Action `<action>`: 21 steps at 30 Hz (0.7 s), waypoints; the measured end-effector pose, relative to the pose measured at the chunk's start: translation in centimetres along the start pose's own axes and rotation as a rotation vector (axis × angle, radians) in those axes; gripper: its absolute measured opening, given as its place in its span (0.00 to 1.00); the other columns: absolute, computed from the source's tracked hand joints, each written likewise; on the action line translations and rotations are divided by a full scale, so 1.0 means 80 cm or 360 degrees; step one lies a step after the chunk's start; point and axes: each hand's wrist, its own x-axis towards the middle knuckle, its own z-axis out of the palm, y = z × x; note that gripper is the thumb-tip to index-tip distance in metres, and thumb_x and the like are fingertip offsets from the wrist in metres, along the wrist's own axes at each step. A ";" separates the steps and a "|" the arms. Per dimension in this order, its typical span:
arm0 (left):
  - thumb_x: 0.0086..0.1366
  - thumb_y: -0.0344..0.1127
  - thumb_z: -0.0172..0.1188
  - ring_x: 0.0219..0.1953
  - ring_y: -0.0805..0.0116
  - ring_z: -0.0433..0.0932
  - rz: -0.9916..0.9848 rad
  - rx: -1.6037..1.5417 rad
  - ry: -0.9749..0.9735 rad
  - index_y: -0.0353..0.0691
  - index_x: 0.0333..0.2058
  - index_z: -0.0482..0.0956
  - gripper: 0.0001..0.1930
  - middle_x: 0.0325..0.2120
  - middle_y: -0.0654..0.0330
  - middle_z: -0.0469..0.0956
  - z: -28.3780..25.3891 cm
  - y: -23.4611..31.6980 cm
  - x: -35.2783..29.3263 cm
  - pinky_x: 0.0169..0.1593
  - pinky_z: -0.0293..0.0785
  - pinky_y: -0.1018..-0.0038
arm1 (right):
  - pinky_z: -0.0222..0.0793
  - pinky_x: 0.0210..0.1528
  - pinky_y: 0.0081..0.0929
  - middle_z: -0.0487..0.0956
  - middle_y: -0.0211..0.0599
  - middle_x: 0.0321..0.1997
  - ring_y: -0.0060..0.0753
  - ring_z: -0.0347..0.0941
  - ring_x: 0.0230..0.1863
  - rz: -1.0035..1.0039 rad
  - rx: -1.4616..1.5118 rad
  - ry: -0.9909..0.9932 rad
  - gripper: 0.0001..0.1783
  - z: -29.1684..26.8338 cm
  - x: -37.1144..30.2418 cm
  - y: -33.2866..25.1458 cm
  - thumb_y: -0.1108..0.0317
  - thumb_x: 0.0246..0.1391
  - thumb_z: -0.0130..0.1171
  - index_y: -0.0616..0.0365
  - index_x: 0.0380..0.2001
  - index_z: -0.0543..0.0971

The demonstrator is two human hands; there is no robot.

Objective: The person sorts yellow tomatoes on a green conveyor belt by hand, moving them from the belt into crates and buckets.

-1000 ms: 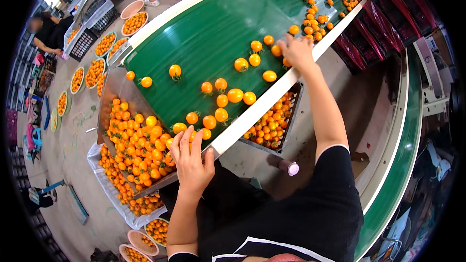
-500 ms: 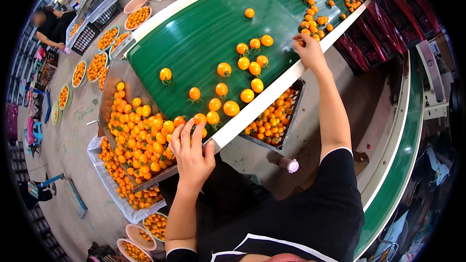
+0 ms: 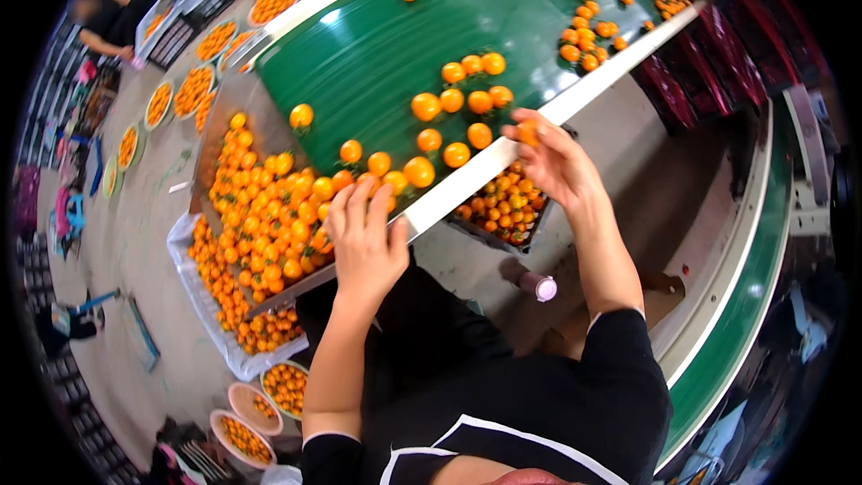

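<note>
My right hand is over the white side rail, pinching an orange cherry tomato between thumb and fingers. My left hand rests at the rail's near-left end, its fingers stretched over the belt's end beside several tomatoes; I see nothing gripped in it. Loose tomatoes with green stem ends lie on the green conveyor belt. At its left end, a metal chute is heaped with tomatoes above a lined crate of more. Below the rail, a dark crate holds tomatoes too.
Bowls of tomatoes, such as a green one, stand on the floor at left and bottom left. A person works at far left. Wrapped dark-red crates are stacked at right, near another green belt. A pink-capped bottle stands below.
My right hand has come nearer along the rail, off the belt, and now shows a tomato in its fingers. Tomatoes on the belt have shifted toward the chute. My left hand stays at the belt's end.
</note>
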 end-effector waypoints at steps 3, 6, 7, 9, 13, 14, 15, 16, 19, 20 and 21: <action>0.53 0.30 0.61 0.57 0.50 0.64 0.0082 -0.0059 0.0010 0.40 0.47 0.77 0.20 0.53 0.55 0.72 -0.005 0.001 0.002 0.61 0.59 0.57 | 0.69 0.33 0.14 0.77 0.43 0.46 0.19 0.71 0.34 -0.0106 -0.0334 0.0207 0.22 -0.053 -0.032 0.018 0.65 0.60 0.58 0.63 0.54 0.71; 0.55 0.30 0.60 0.55 0.55 0.67 0.0230 -0.0040 -0.0083 0.43 0.47 0.78 0.19 0.50 0.60 0.75 -0.010 0.009 0.004 0.59 0.59 0.59 | 0.71 0.42 0.21 0.79 0.41 0.44 0.26 0.75 0.40 -0.0347 -0.1793 0.0879 0.20 -0.123 -0.041 0.058 0.67 0.59 0.57 0.67 0.51 0.74; 0.55 0.31 0.60 0.55 0.55 0.67 0.0264 -0.0049 -0.0144 0.43 0.47 0.78 0.19 0.50 0.60 0.75 -0.009 0.008 0.003 0.59 0.59 0.58 | 0.71 0.47 0.26 0.80 0.39 0.43 0.28 0.75 0.44 -0.0549 -0.2523 0.0925 0.16 -0.113 -0.043 0.063 0.70 0.60 0.55 0.68 0.49 0.75; 0.56 0.32 0.61 0.55 0.56 0.67 0.0277 -0.0088 -0.0203 0.44 0.46 0.79 0.17 0.50 0.61 0.74 -0.006 0.000 0.002 0.58 0.59 0.58 | 0.69 0.49 0.29 0.79 0.43 0.46 0.31 0.75 0.46 -0.0542 -0.2331 0.0804 0.16 -0.096 -0.049 0.062 0.71 0.58 0.56 0.65 0.49 0.75; 0.57 0.35 0.61 0.54 0.57 0.68 0.0183 -0.0159 -0.0209 0.44 0.43 0.80 0.14 0.49 0.62 0.74 -0.004 -0.009 0.005 0.57 0.60 0.58 | 0.68 0.51 0.35 0.78 0.43 0.48 0.43 0.73 0.50 -0.1020 -0.2644 0.0494 0.18 -0.001 -0.027 0.042 0.73 0.54 0.60 0.59 0.49 0.76; 0.57 0.35 0.61 0.54 0.57 0.68 0.0168 -0.0163 -0.0207 0.44 0.42 0.80 0.13 0.49 0.62 0.74 -0.004 -0.011 0.009 0.56 0.60 0.58 | 0.68 0.52 0.36 0.78 0.43 0.48 0.45 0.72 0.50 -0.1147 -0.2813 0.0431 0.19 0.009 -0.013 0.036 0.72 0.53 0.61 0.58 0.50 0.76; 0.56 0.35 0.63 0.54 0.56 0.68 0.0125 -0.0146 -0.0176 0.44 0.41 0.80 0.13 0.49 0.61 0.74 -0.004 -0.015 0.012 0.56 0.60 0.57 | 0.67 0.53 0.38 0.77 0.43 0.49 0.48 0.71 0.51 -0.1181 -0.2985 0.0478 0.22 0.011 0.007 0.031 0.69 0.52 0.62 0.56 0.52 0.75; 0.55 0.36 0.64 0.54 0.56 0.67 0.0075 -0.0119 -0.0147 0.45 0.40 0.79 0.13 0.48 0.59 0.73 -0.006 -0.021 0.015 0.56 0.60 0.57 | 0.65 0.54 0.40 0.75 0.43 0.50 0.50 0.69 0.52 -0.1215 -0.3150 0.0517 0.25 0.014 0.028 0.028 0.66 0.52 0.63 0.54 0.54 0.73; 0.51 0.37 0.68 0.53 0.53 0.67 -0.0095 -0.0064 -0.0093 0.47 0.38 0.78 0.14 0.46 0.55 0.72 -0.018 -0.054 0.019 0.55 0.60 0.57 | 0.64 0.52 0.48 0.73 0.48 0.46 0.54 0.69 0.49 -0.0705 -0.3490 0.0536 0.28 0.023 0.062 0.029 0.51 0.55 0.58 0.51 0.56 0.72; 0.51 0.37 0.68 0.52 0.52 0.68 -0.0108 -0.0108 -0.0073 0.48 0.40 0.77 0.16 0.45 0.54 0.72 -0.022 -0.070 0.015 0.55 0.61 0.56 | 0.65 0.50 0.48 0.72 0.49 0.45 0.54 0.70 0.48 -0.0612 -0.3433 0.0426 0.27 0.031 0.071 0.038 0.50 0.56 0.58 0.51 0.55 0.73; 0.50 0.38 0.68 0.51 0.52 0.68 -0.0120 -0.0007 -0.0084 0.48 0.40 0.77 0.17 0.45 0.54 0.72 -0.026 -0.079 0.009 0.55 0.61 0.56 | 0.69 0.45 0.48 0.71 0.51 0.44 0.57 0.72 0.43 -0.0495 -0.3225 0.0307 0.26 0.041 0.072 0.049 0.48 0.56 0.56 0.53 0.52 0.73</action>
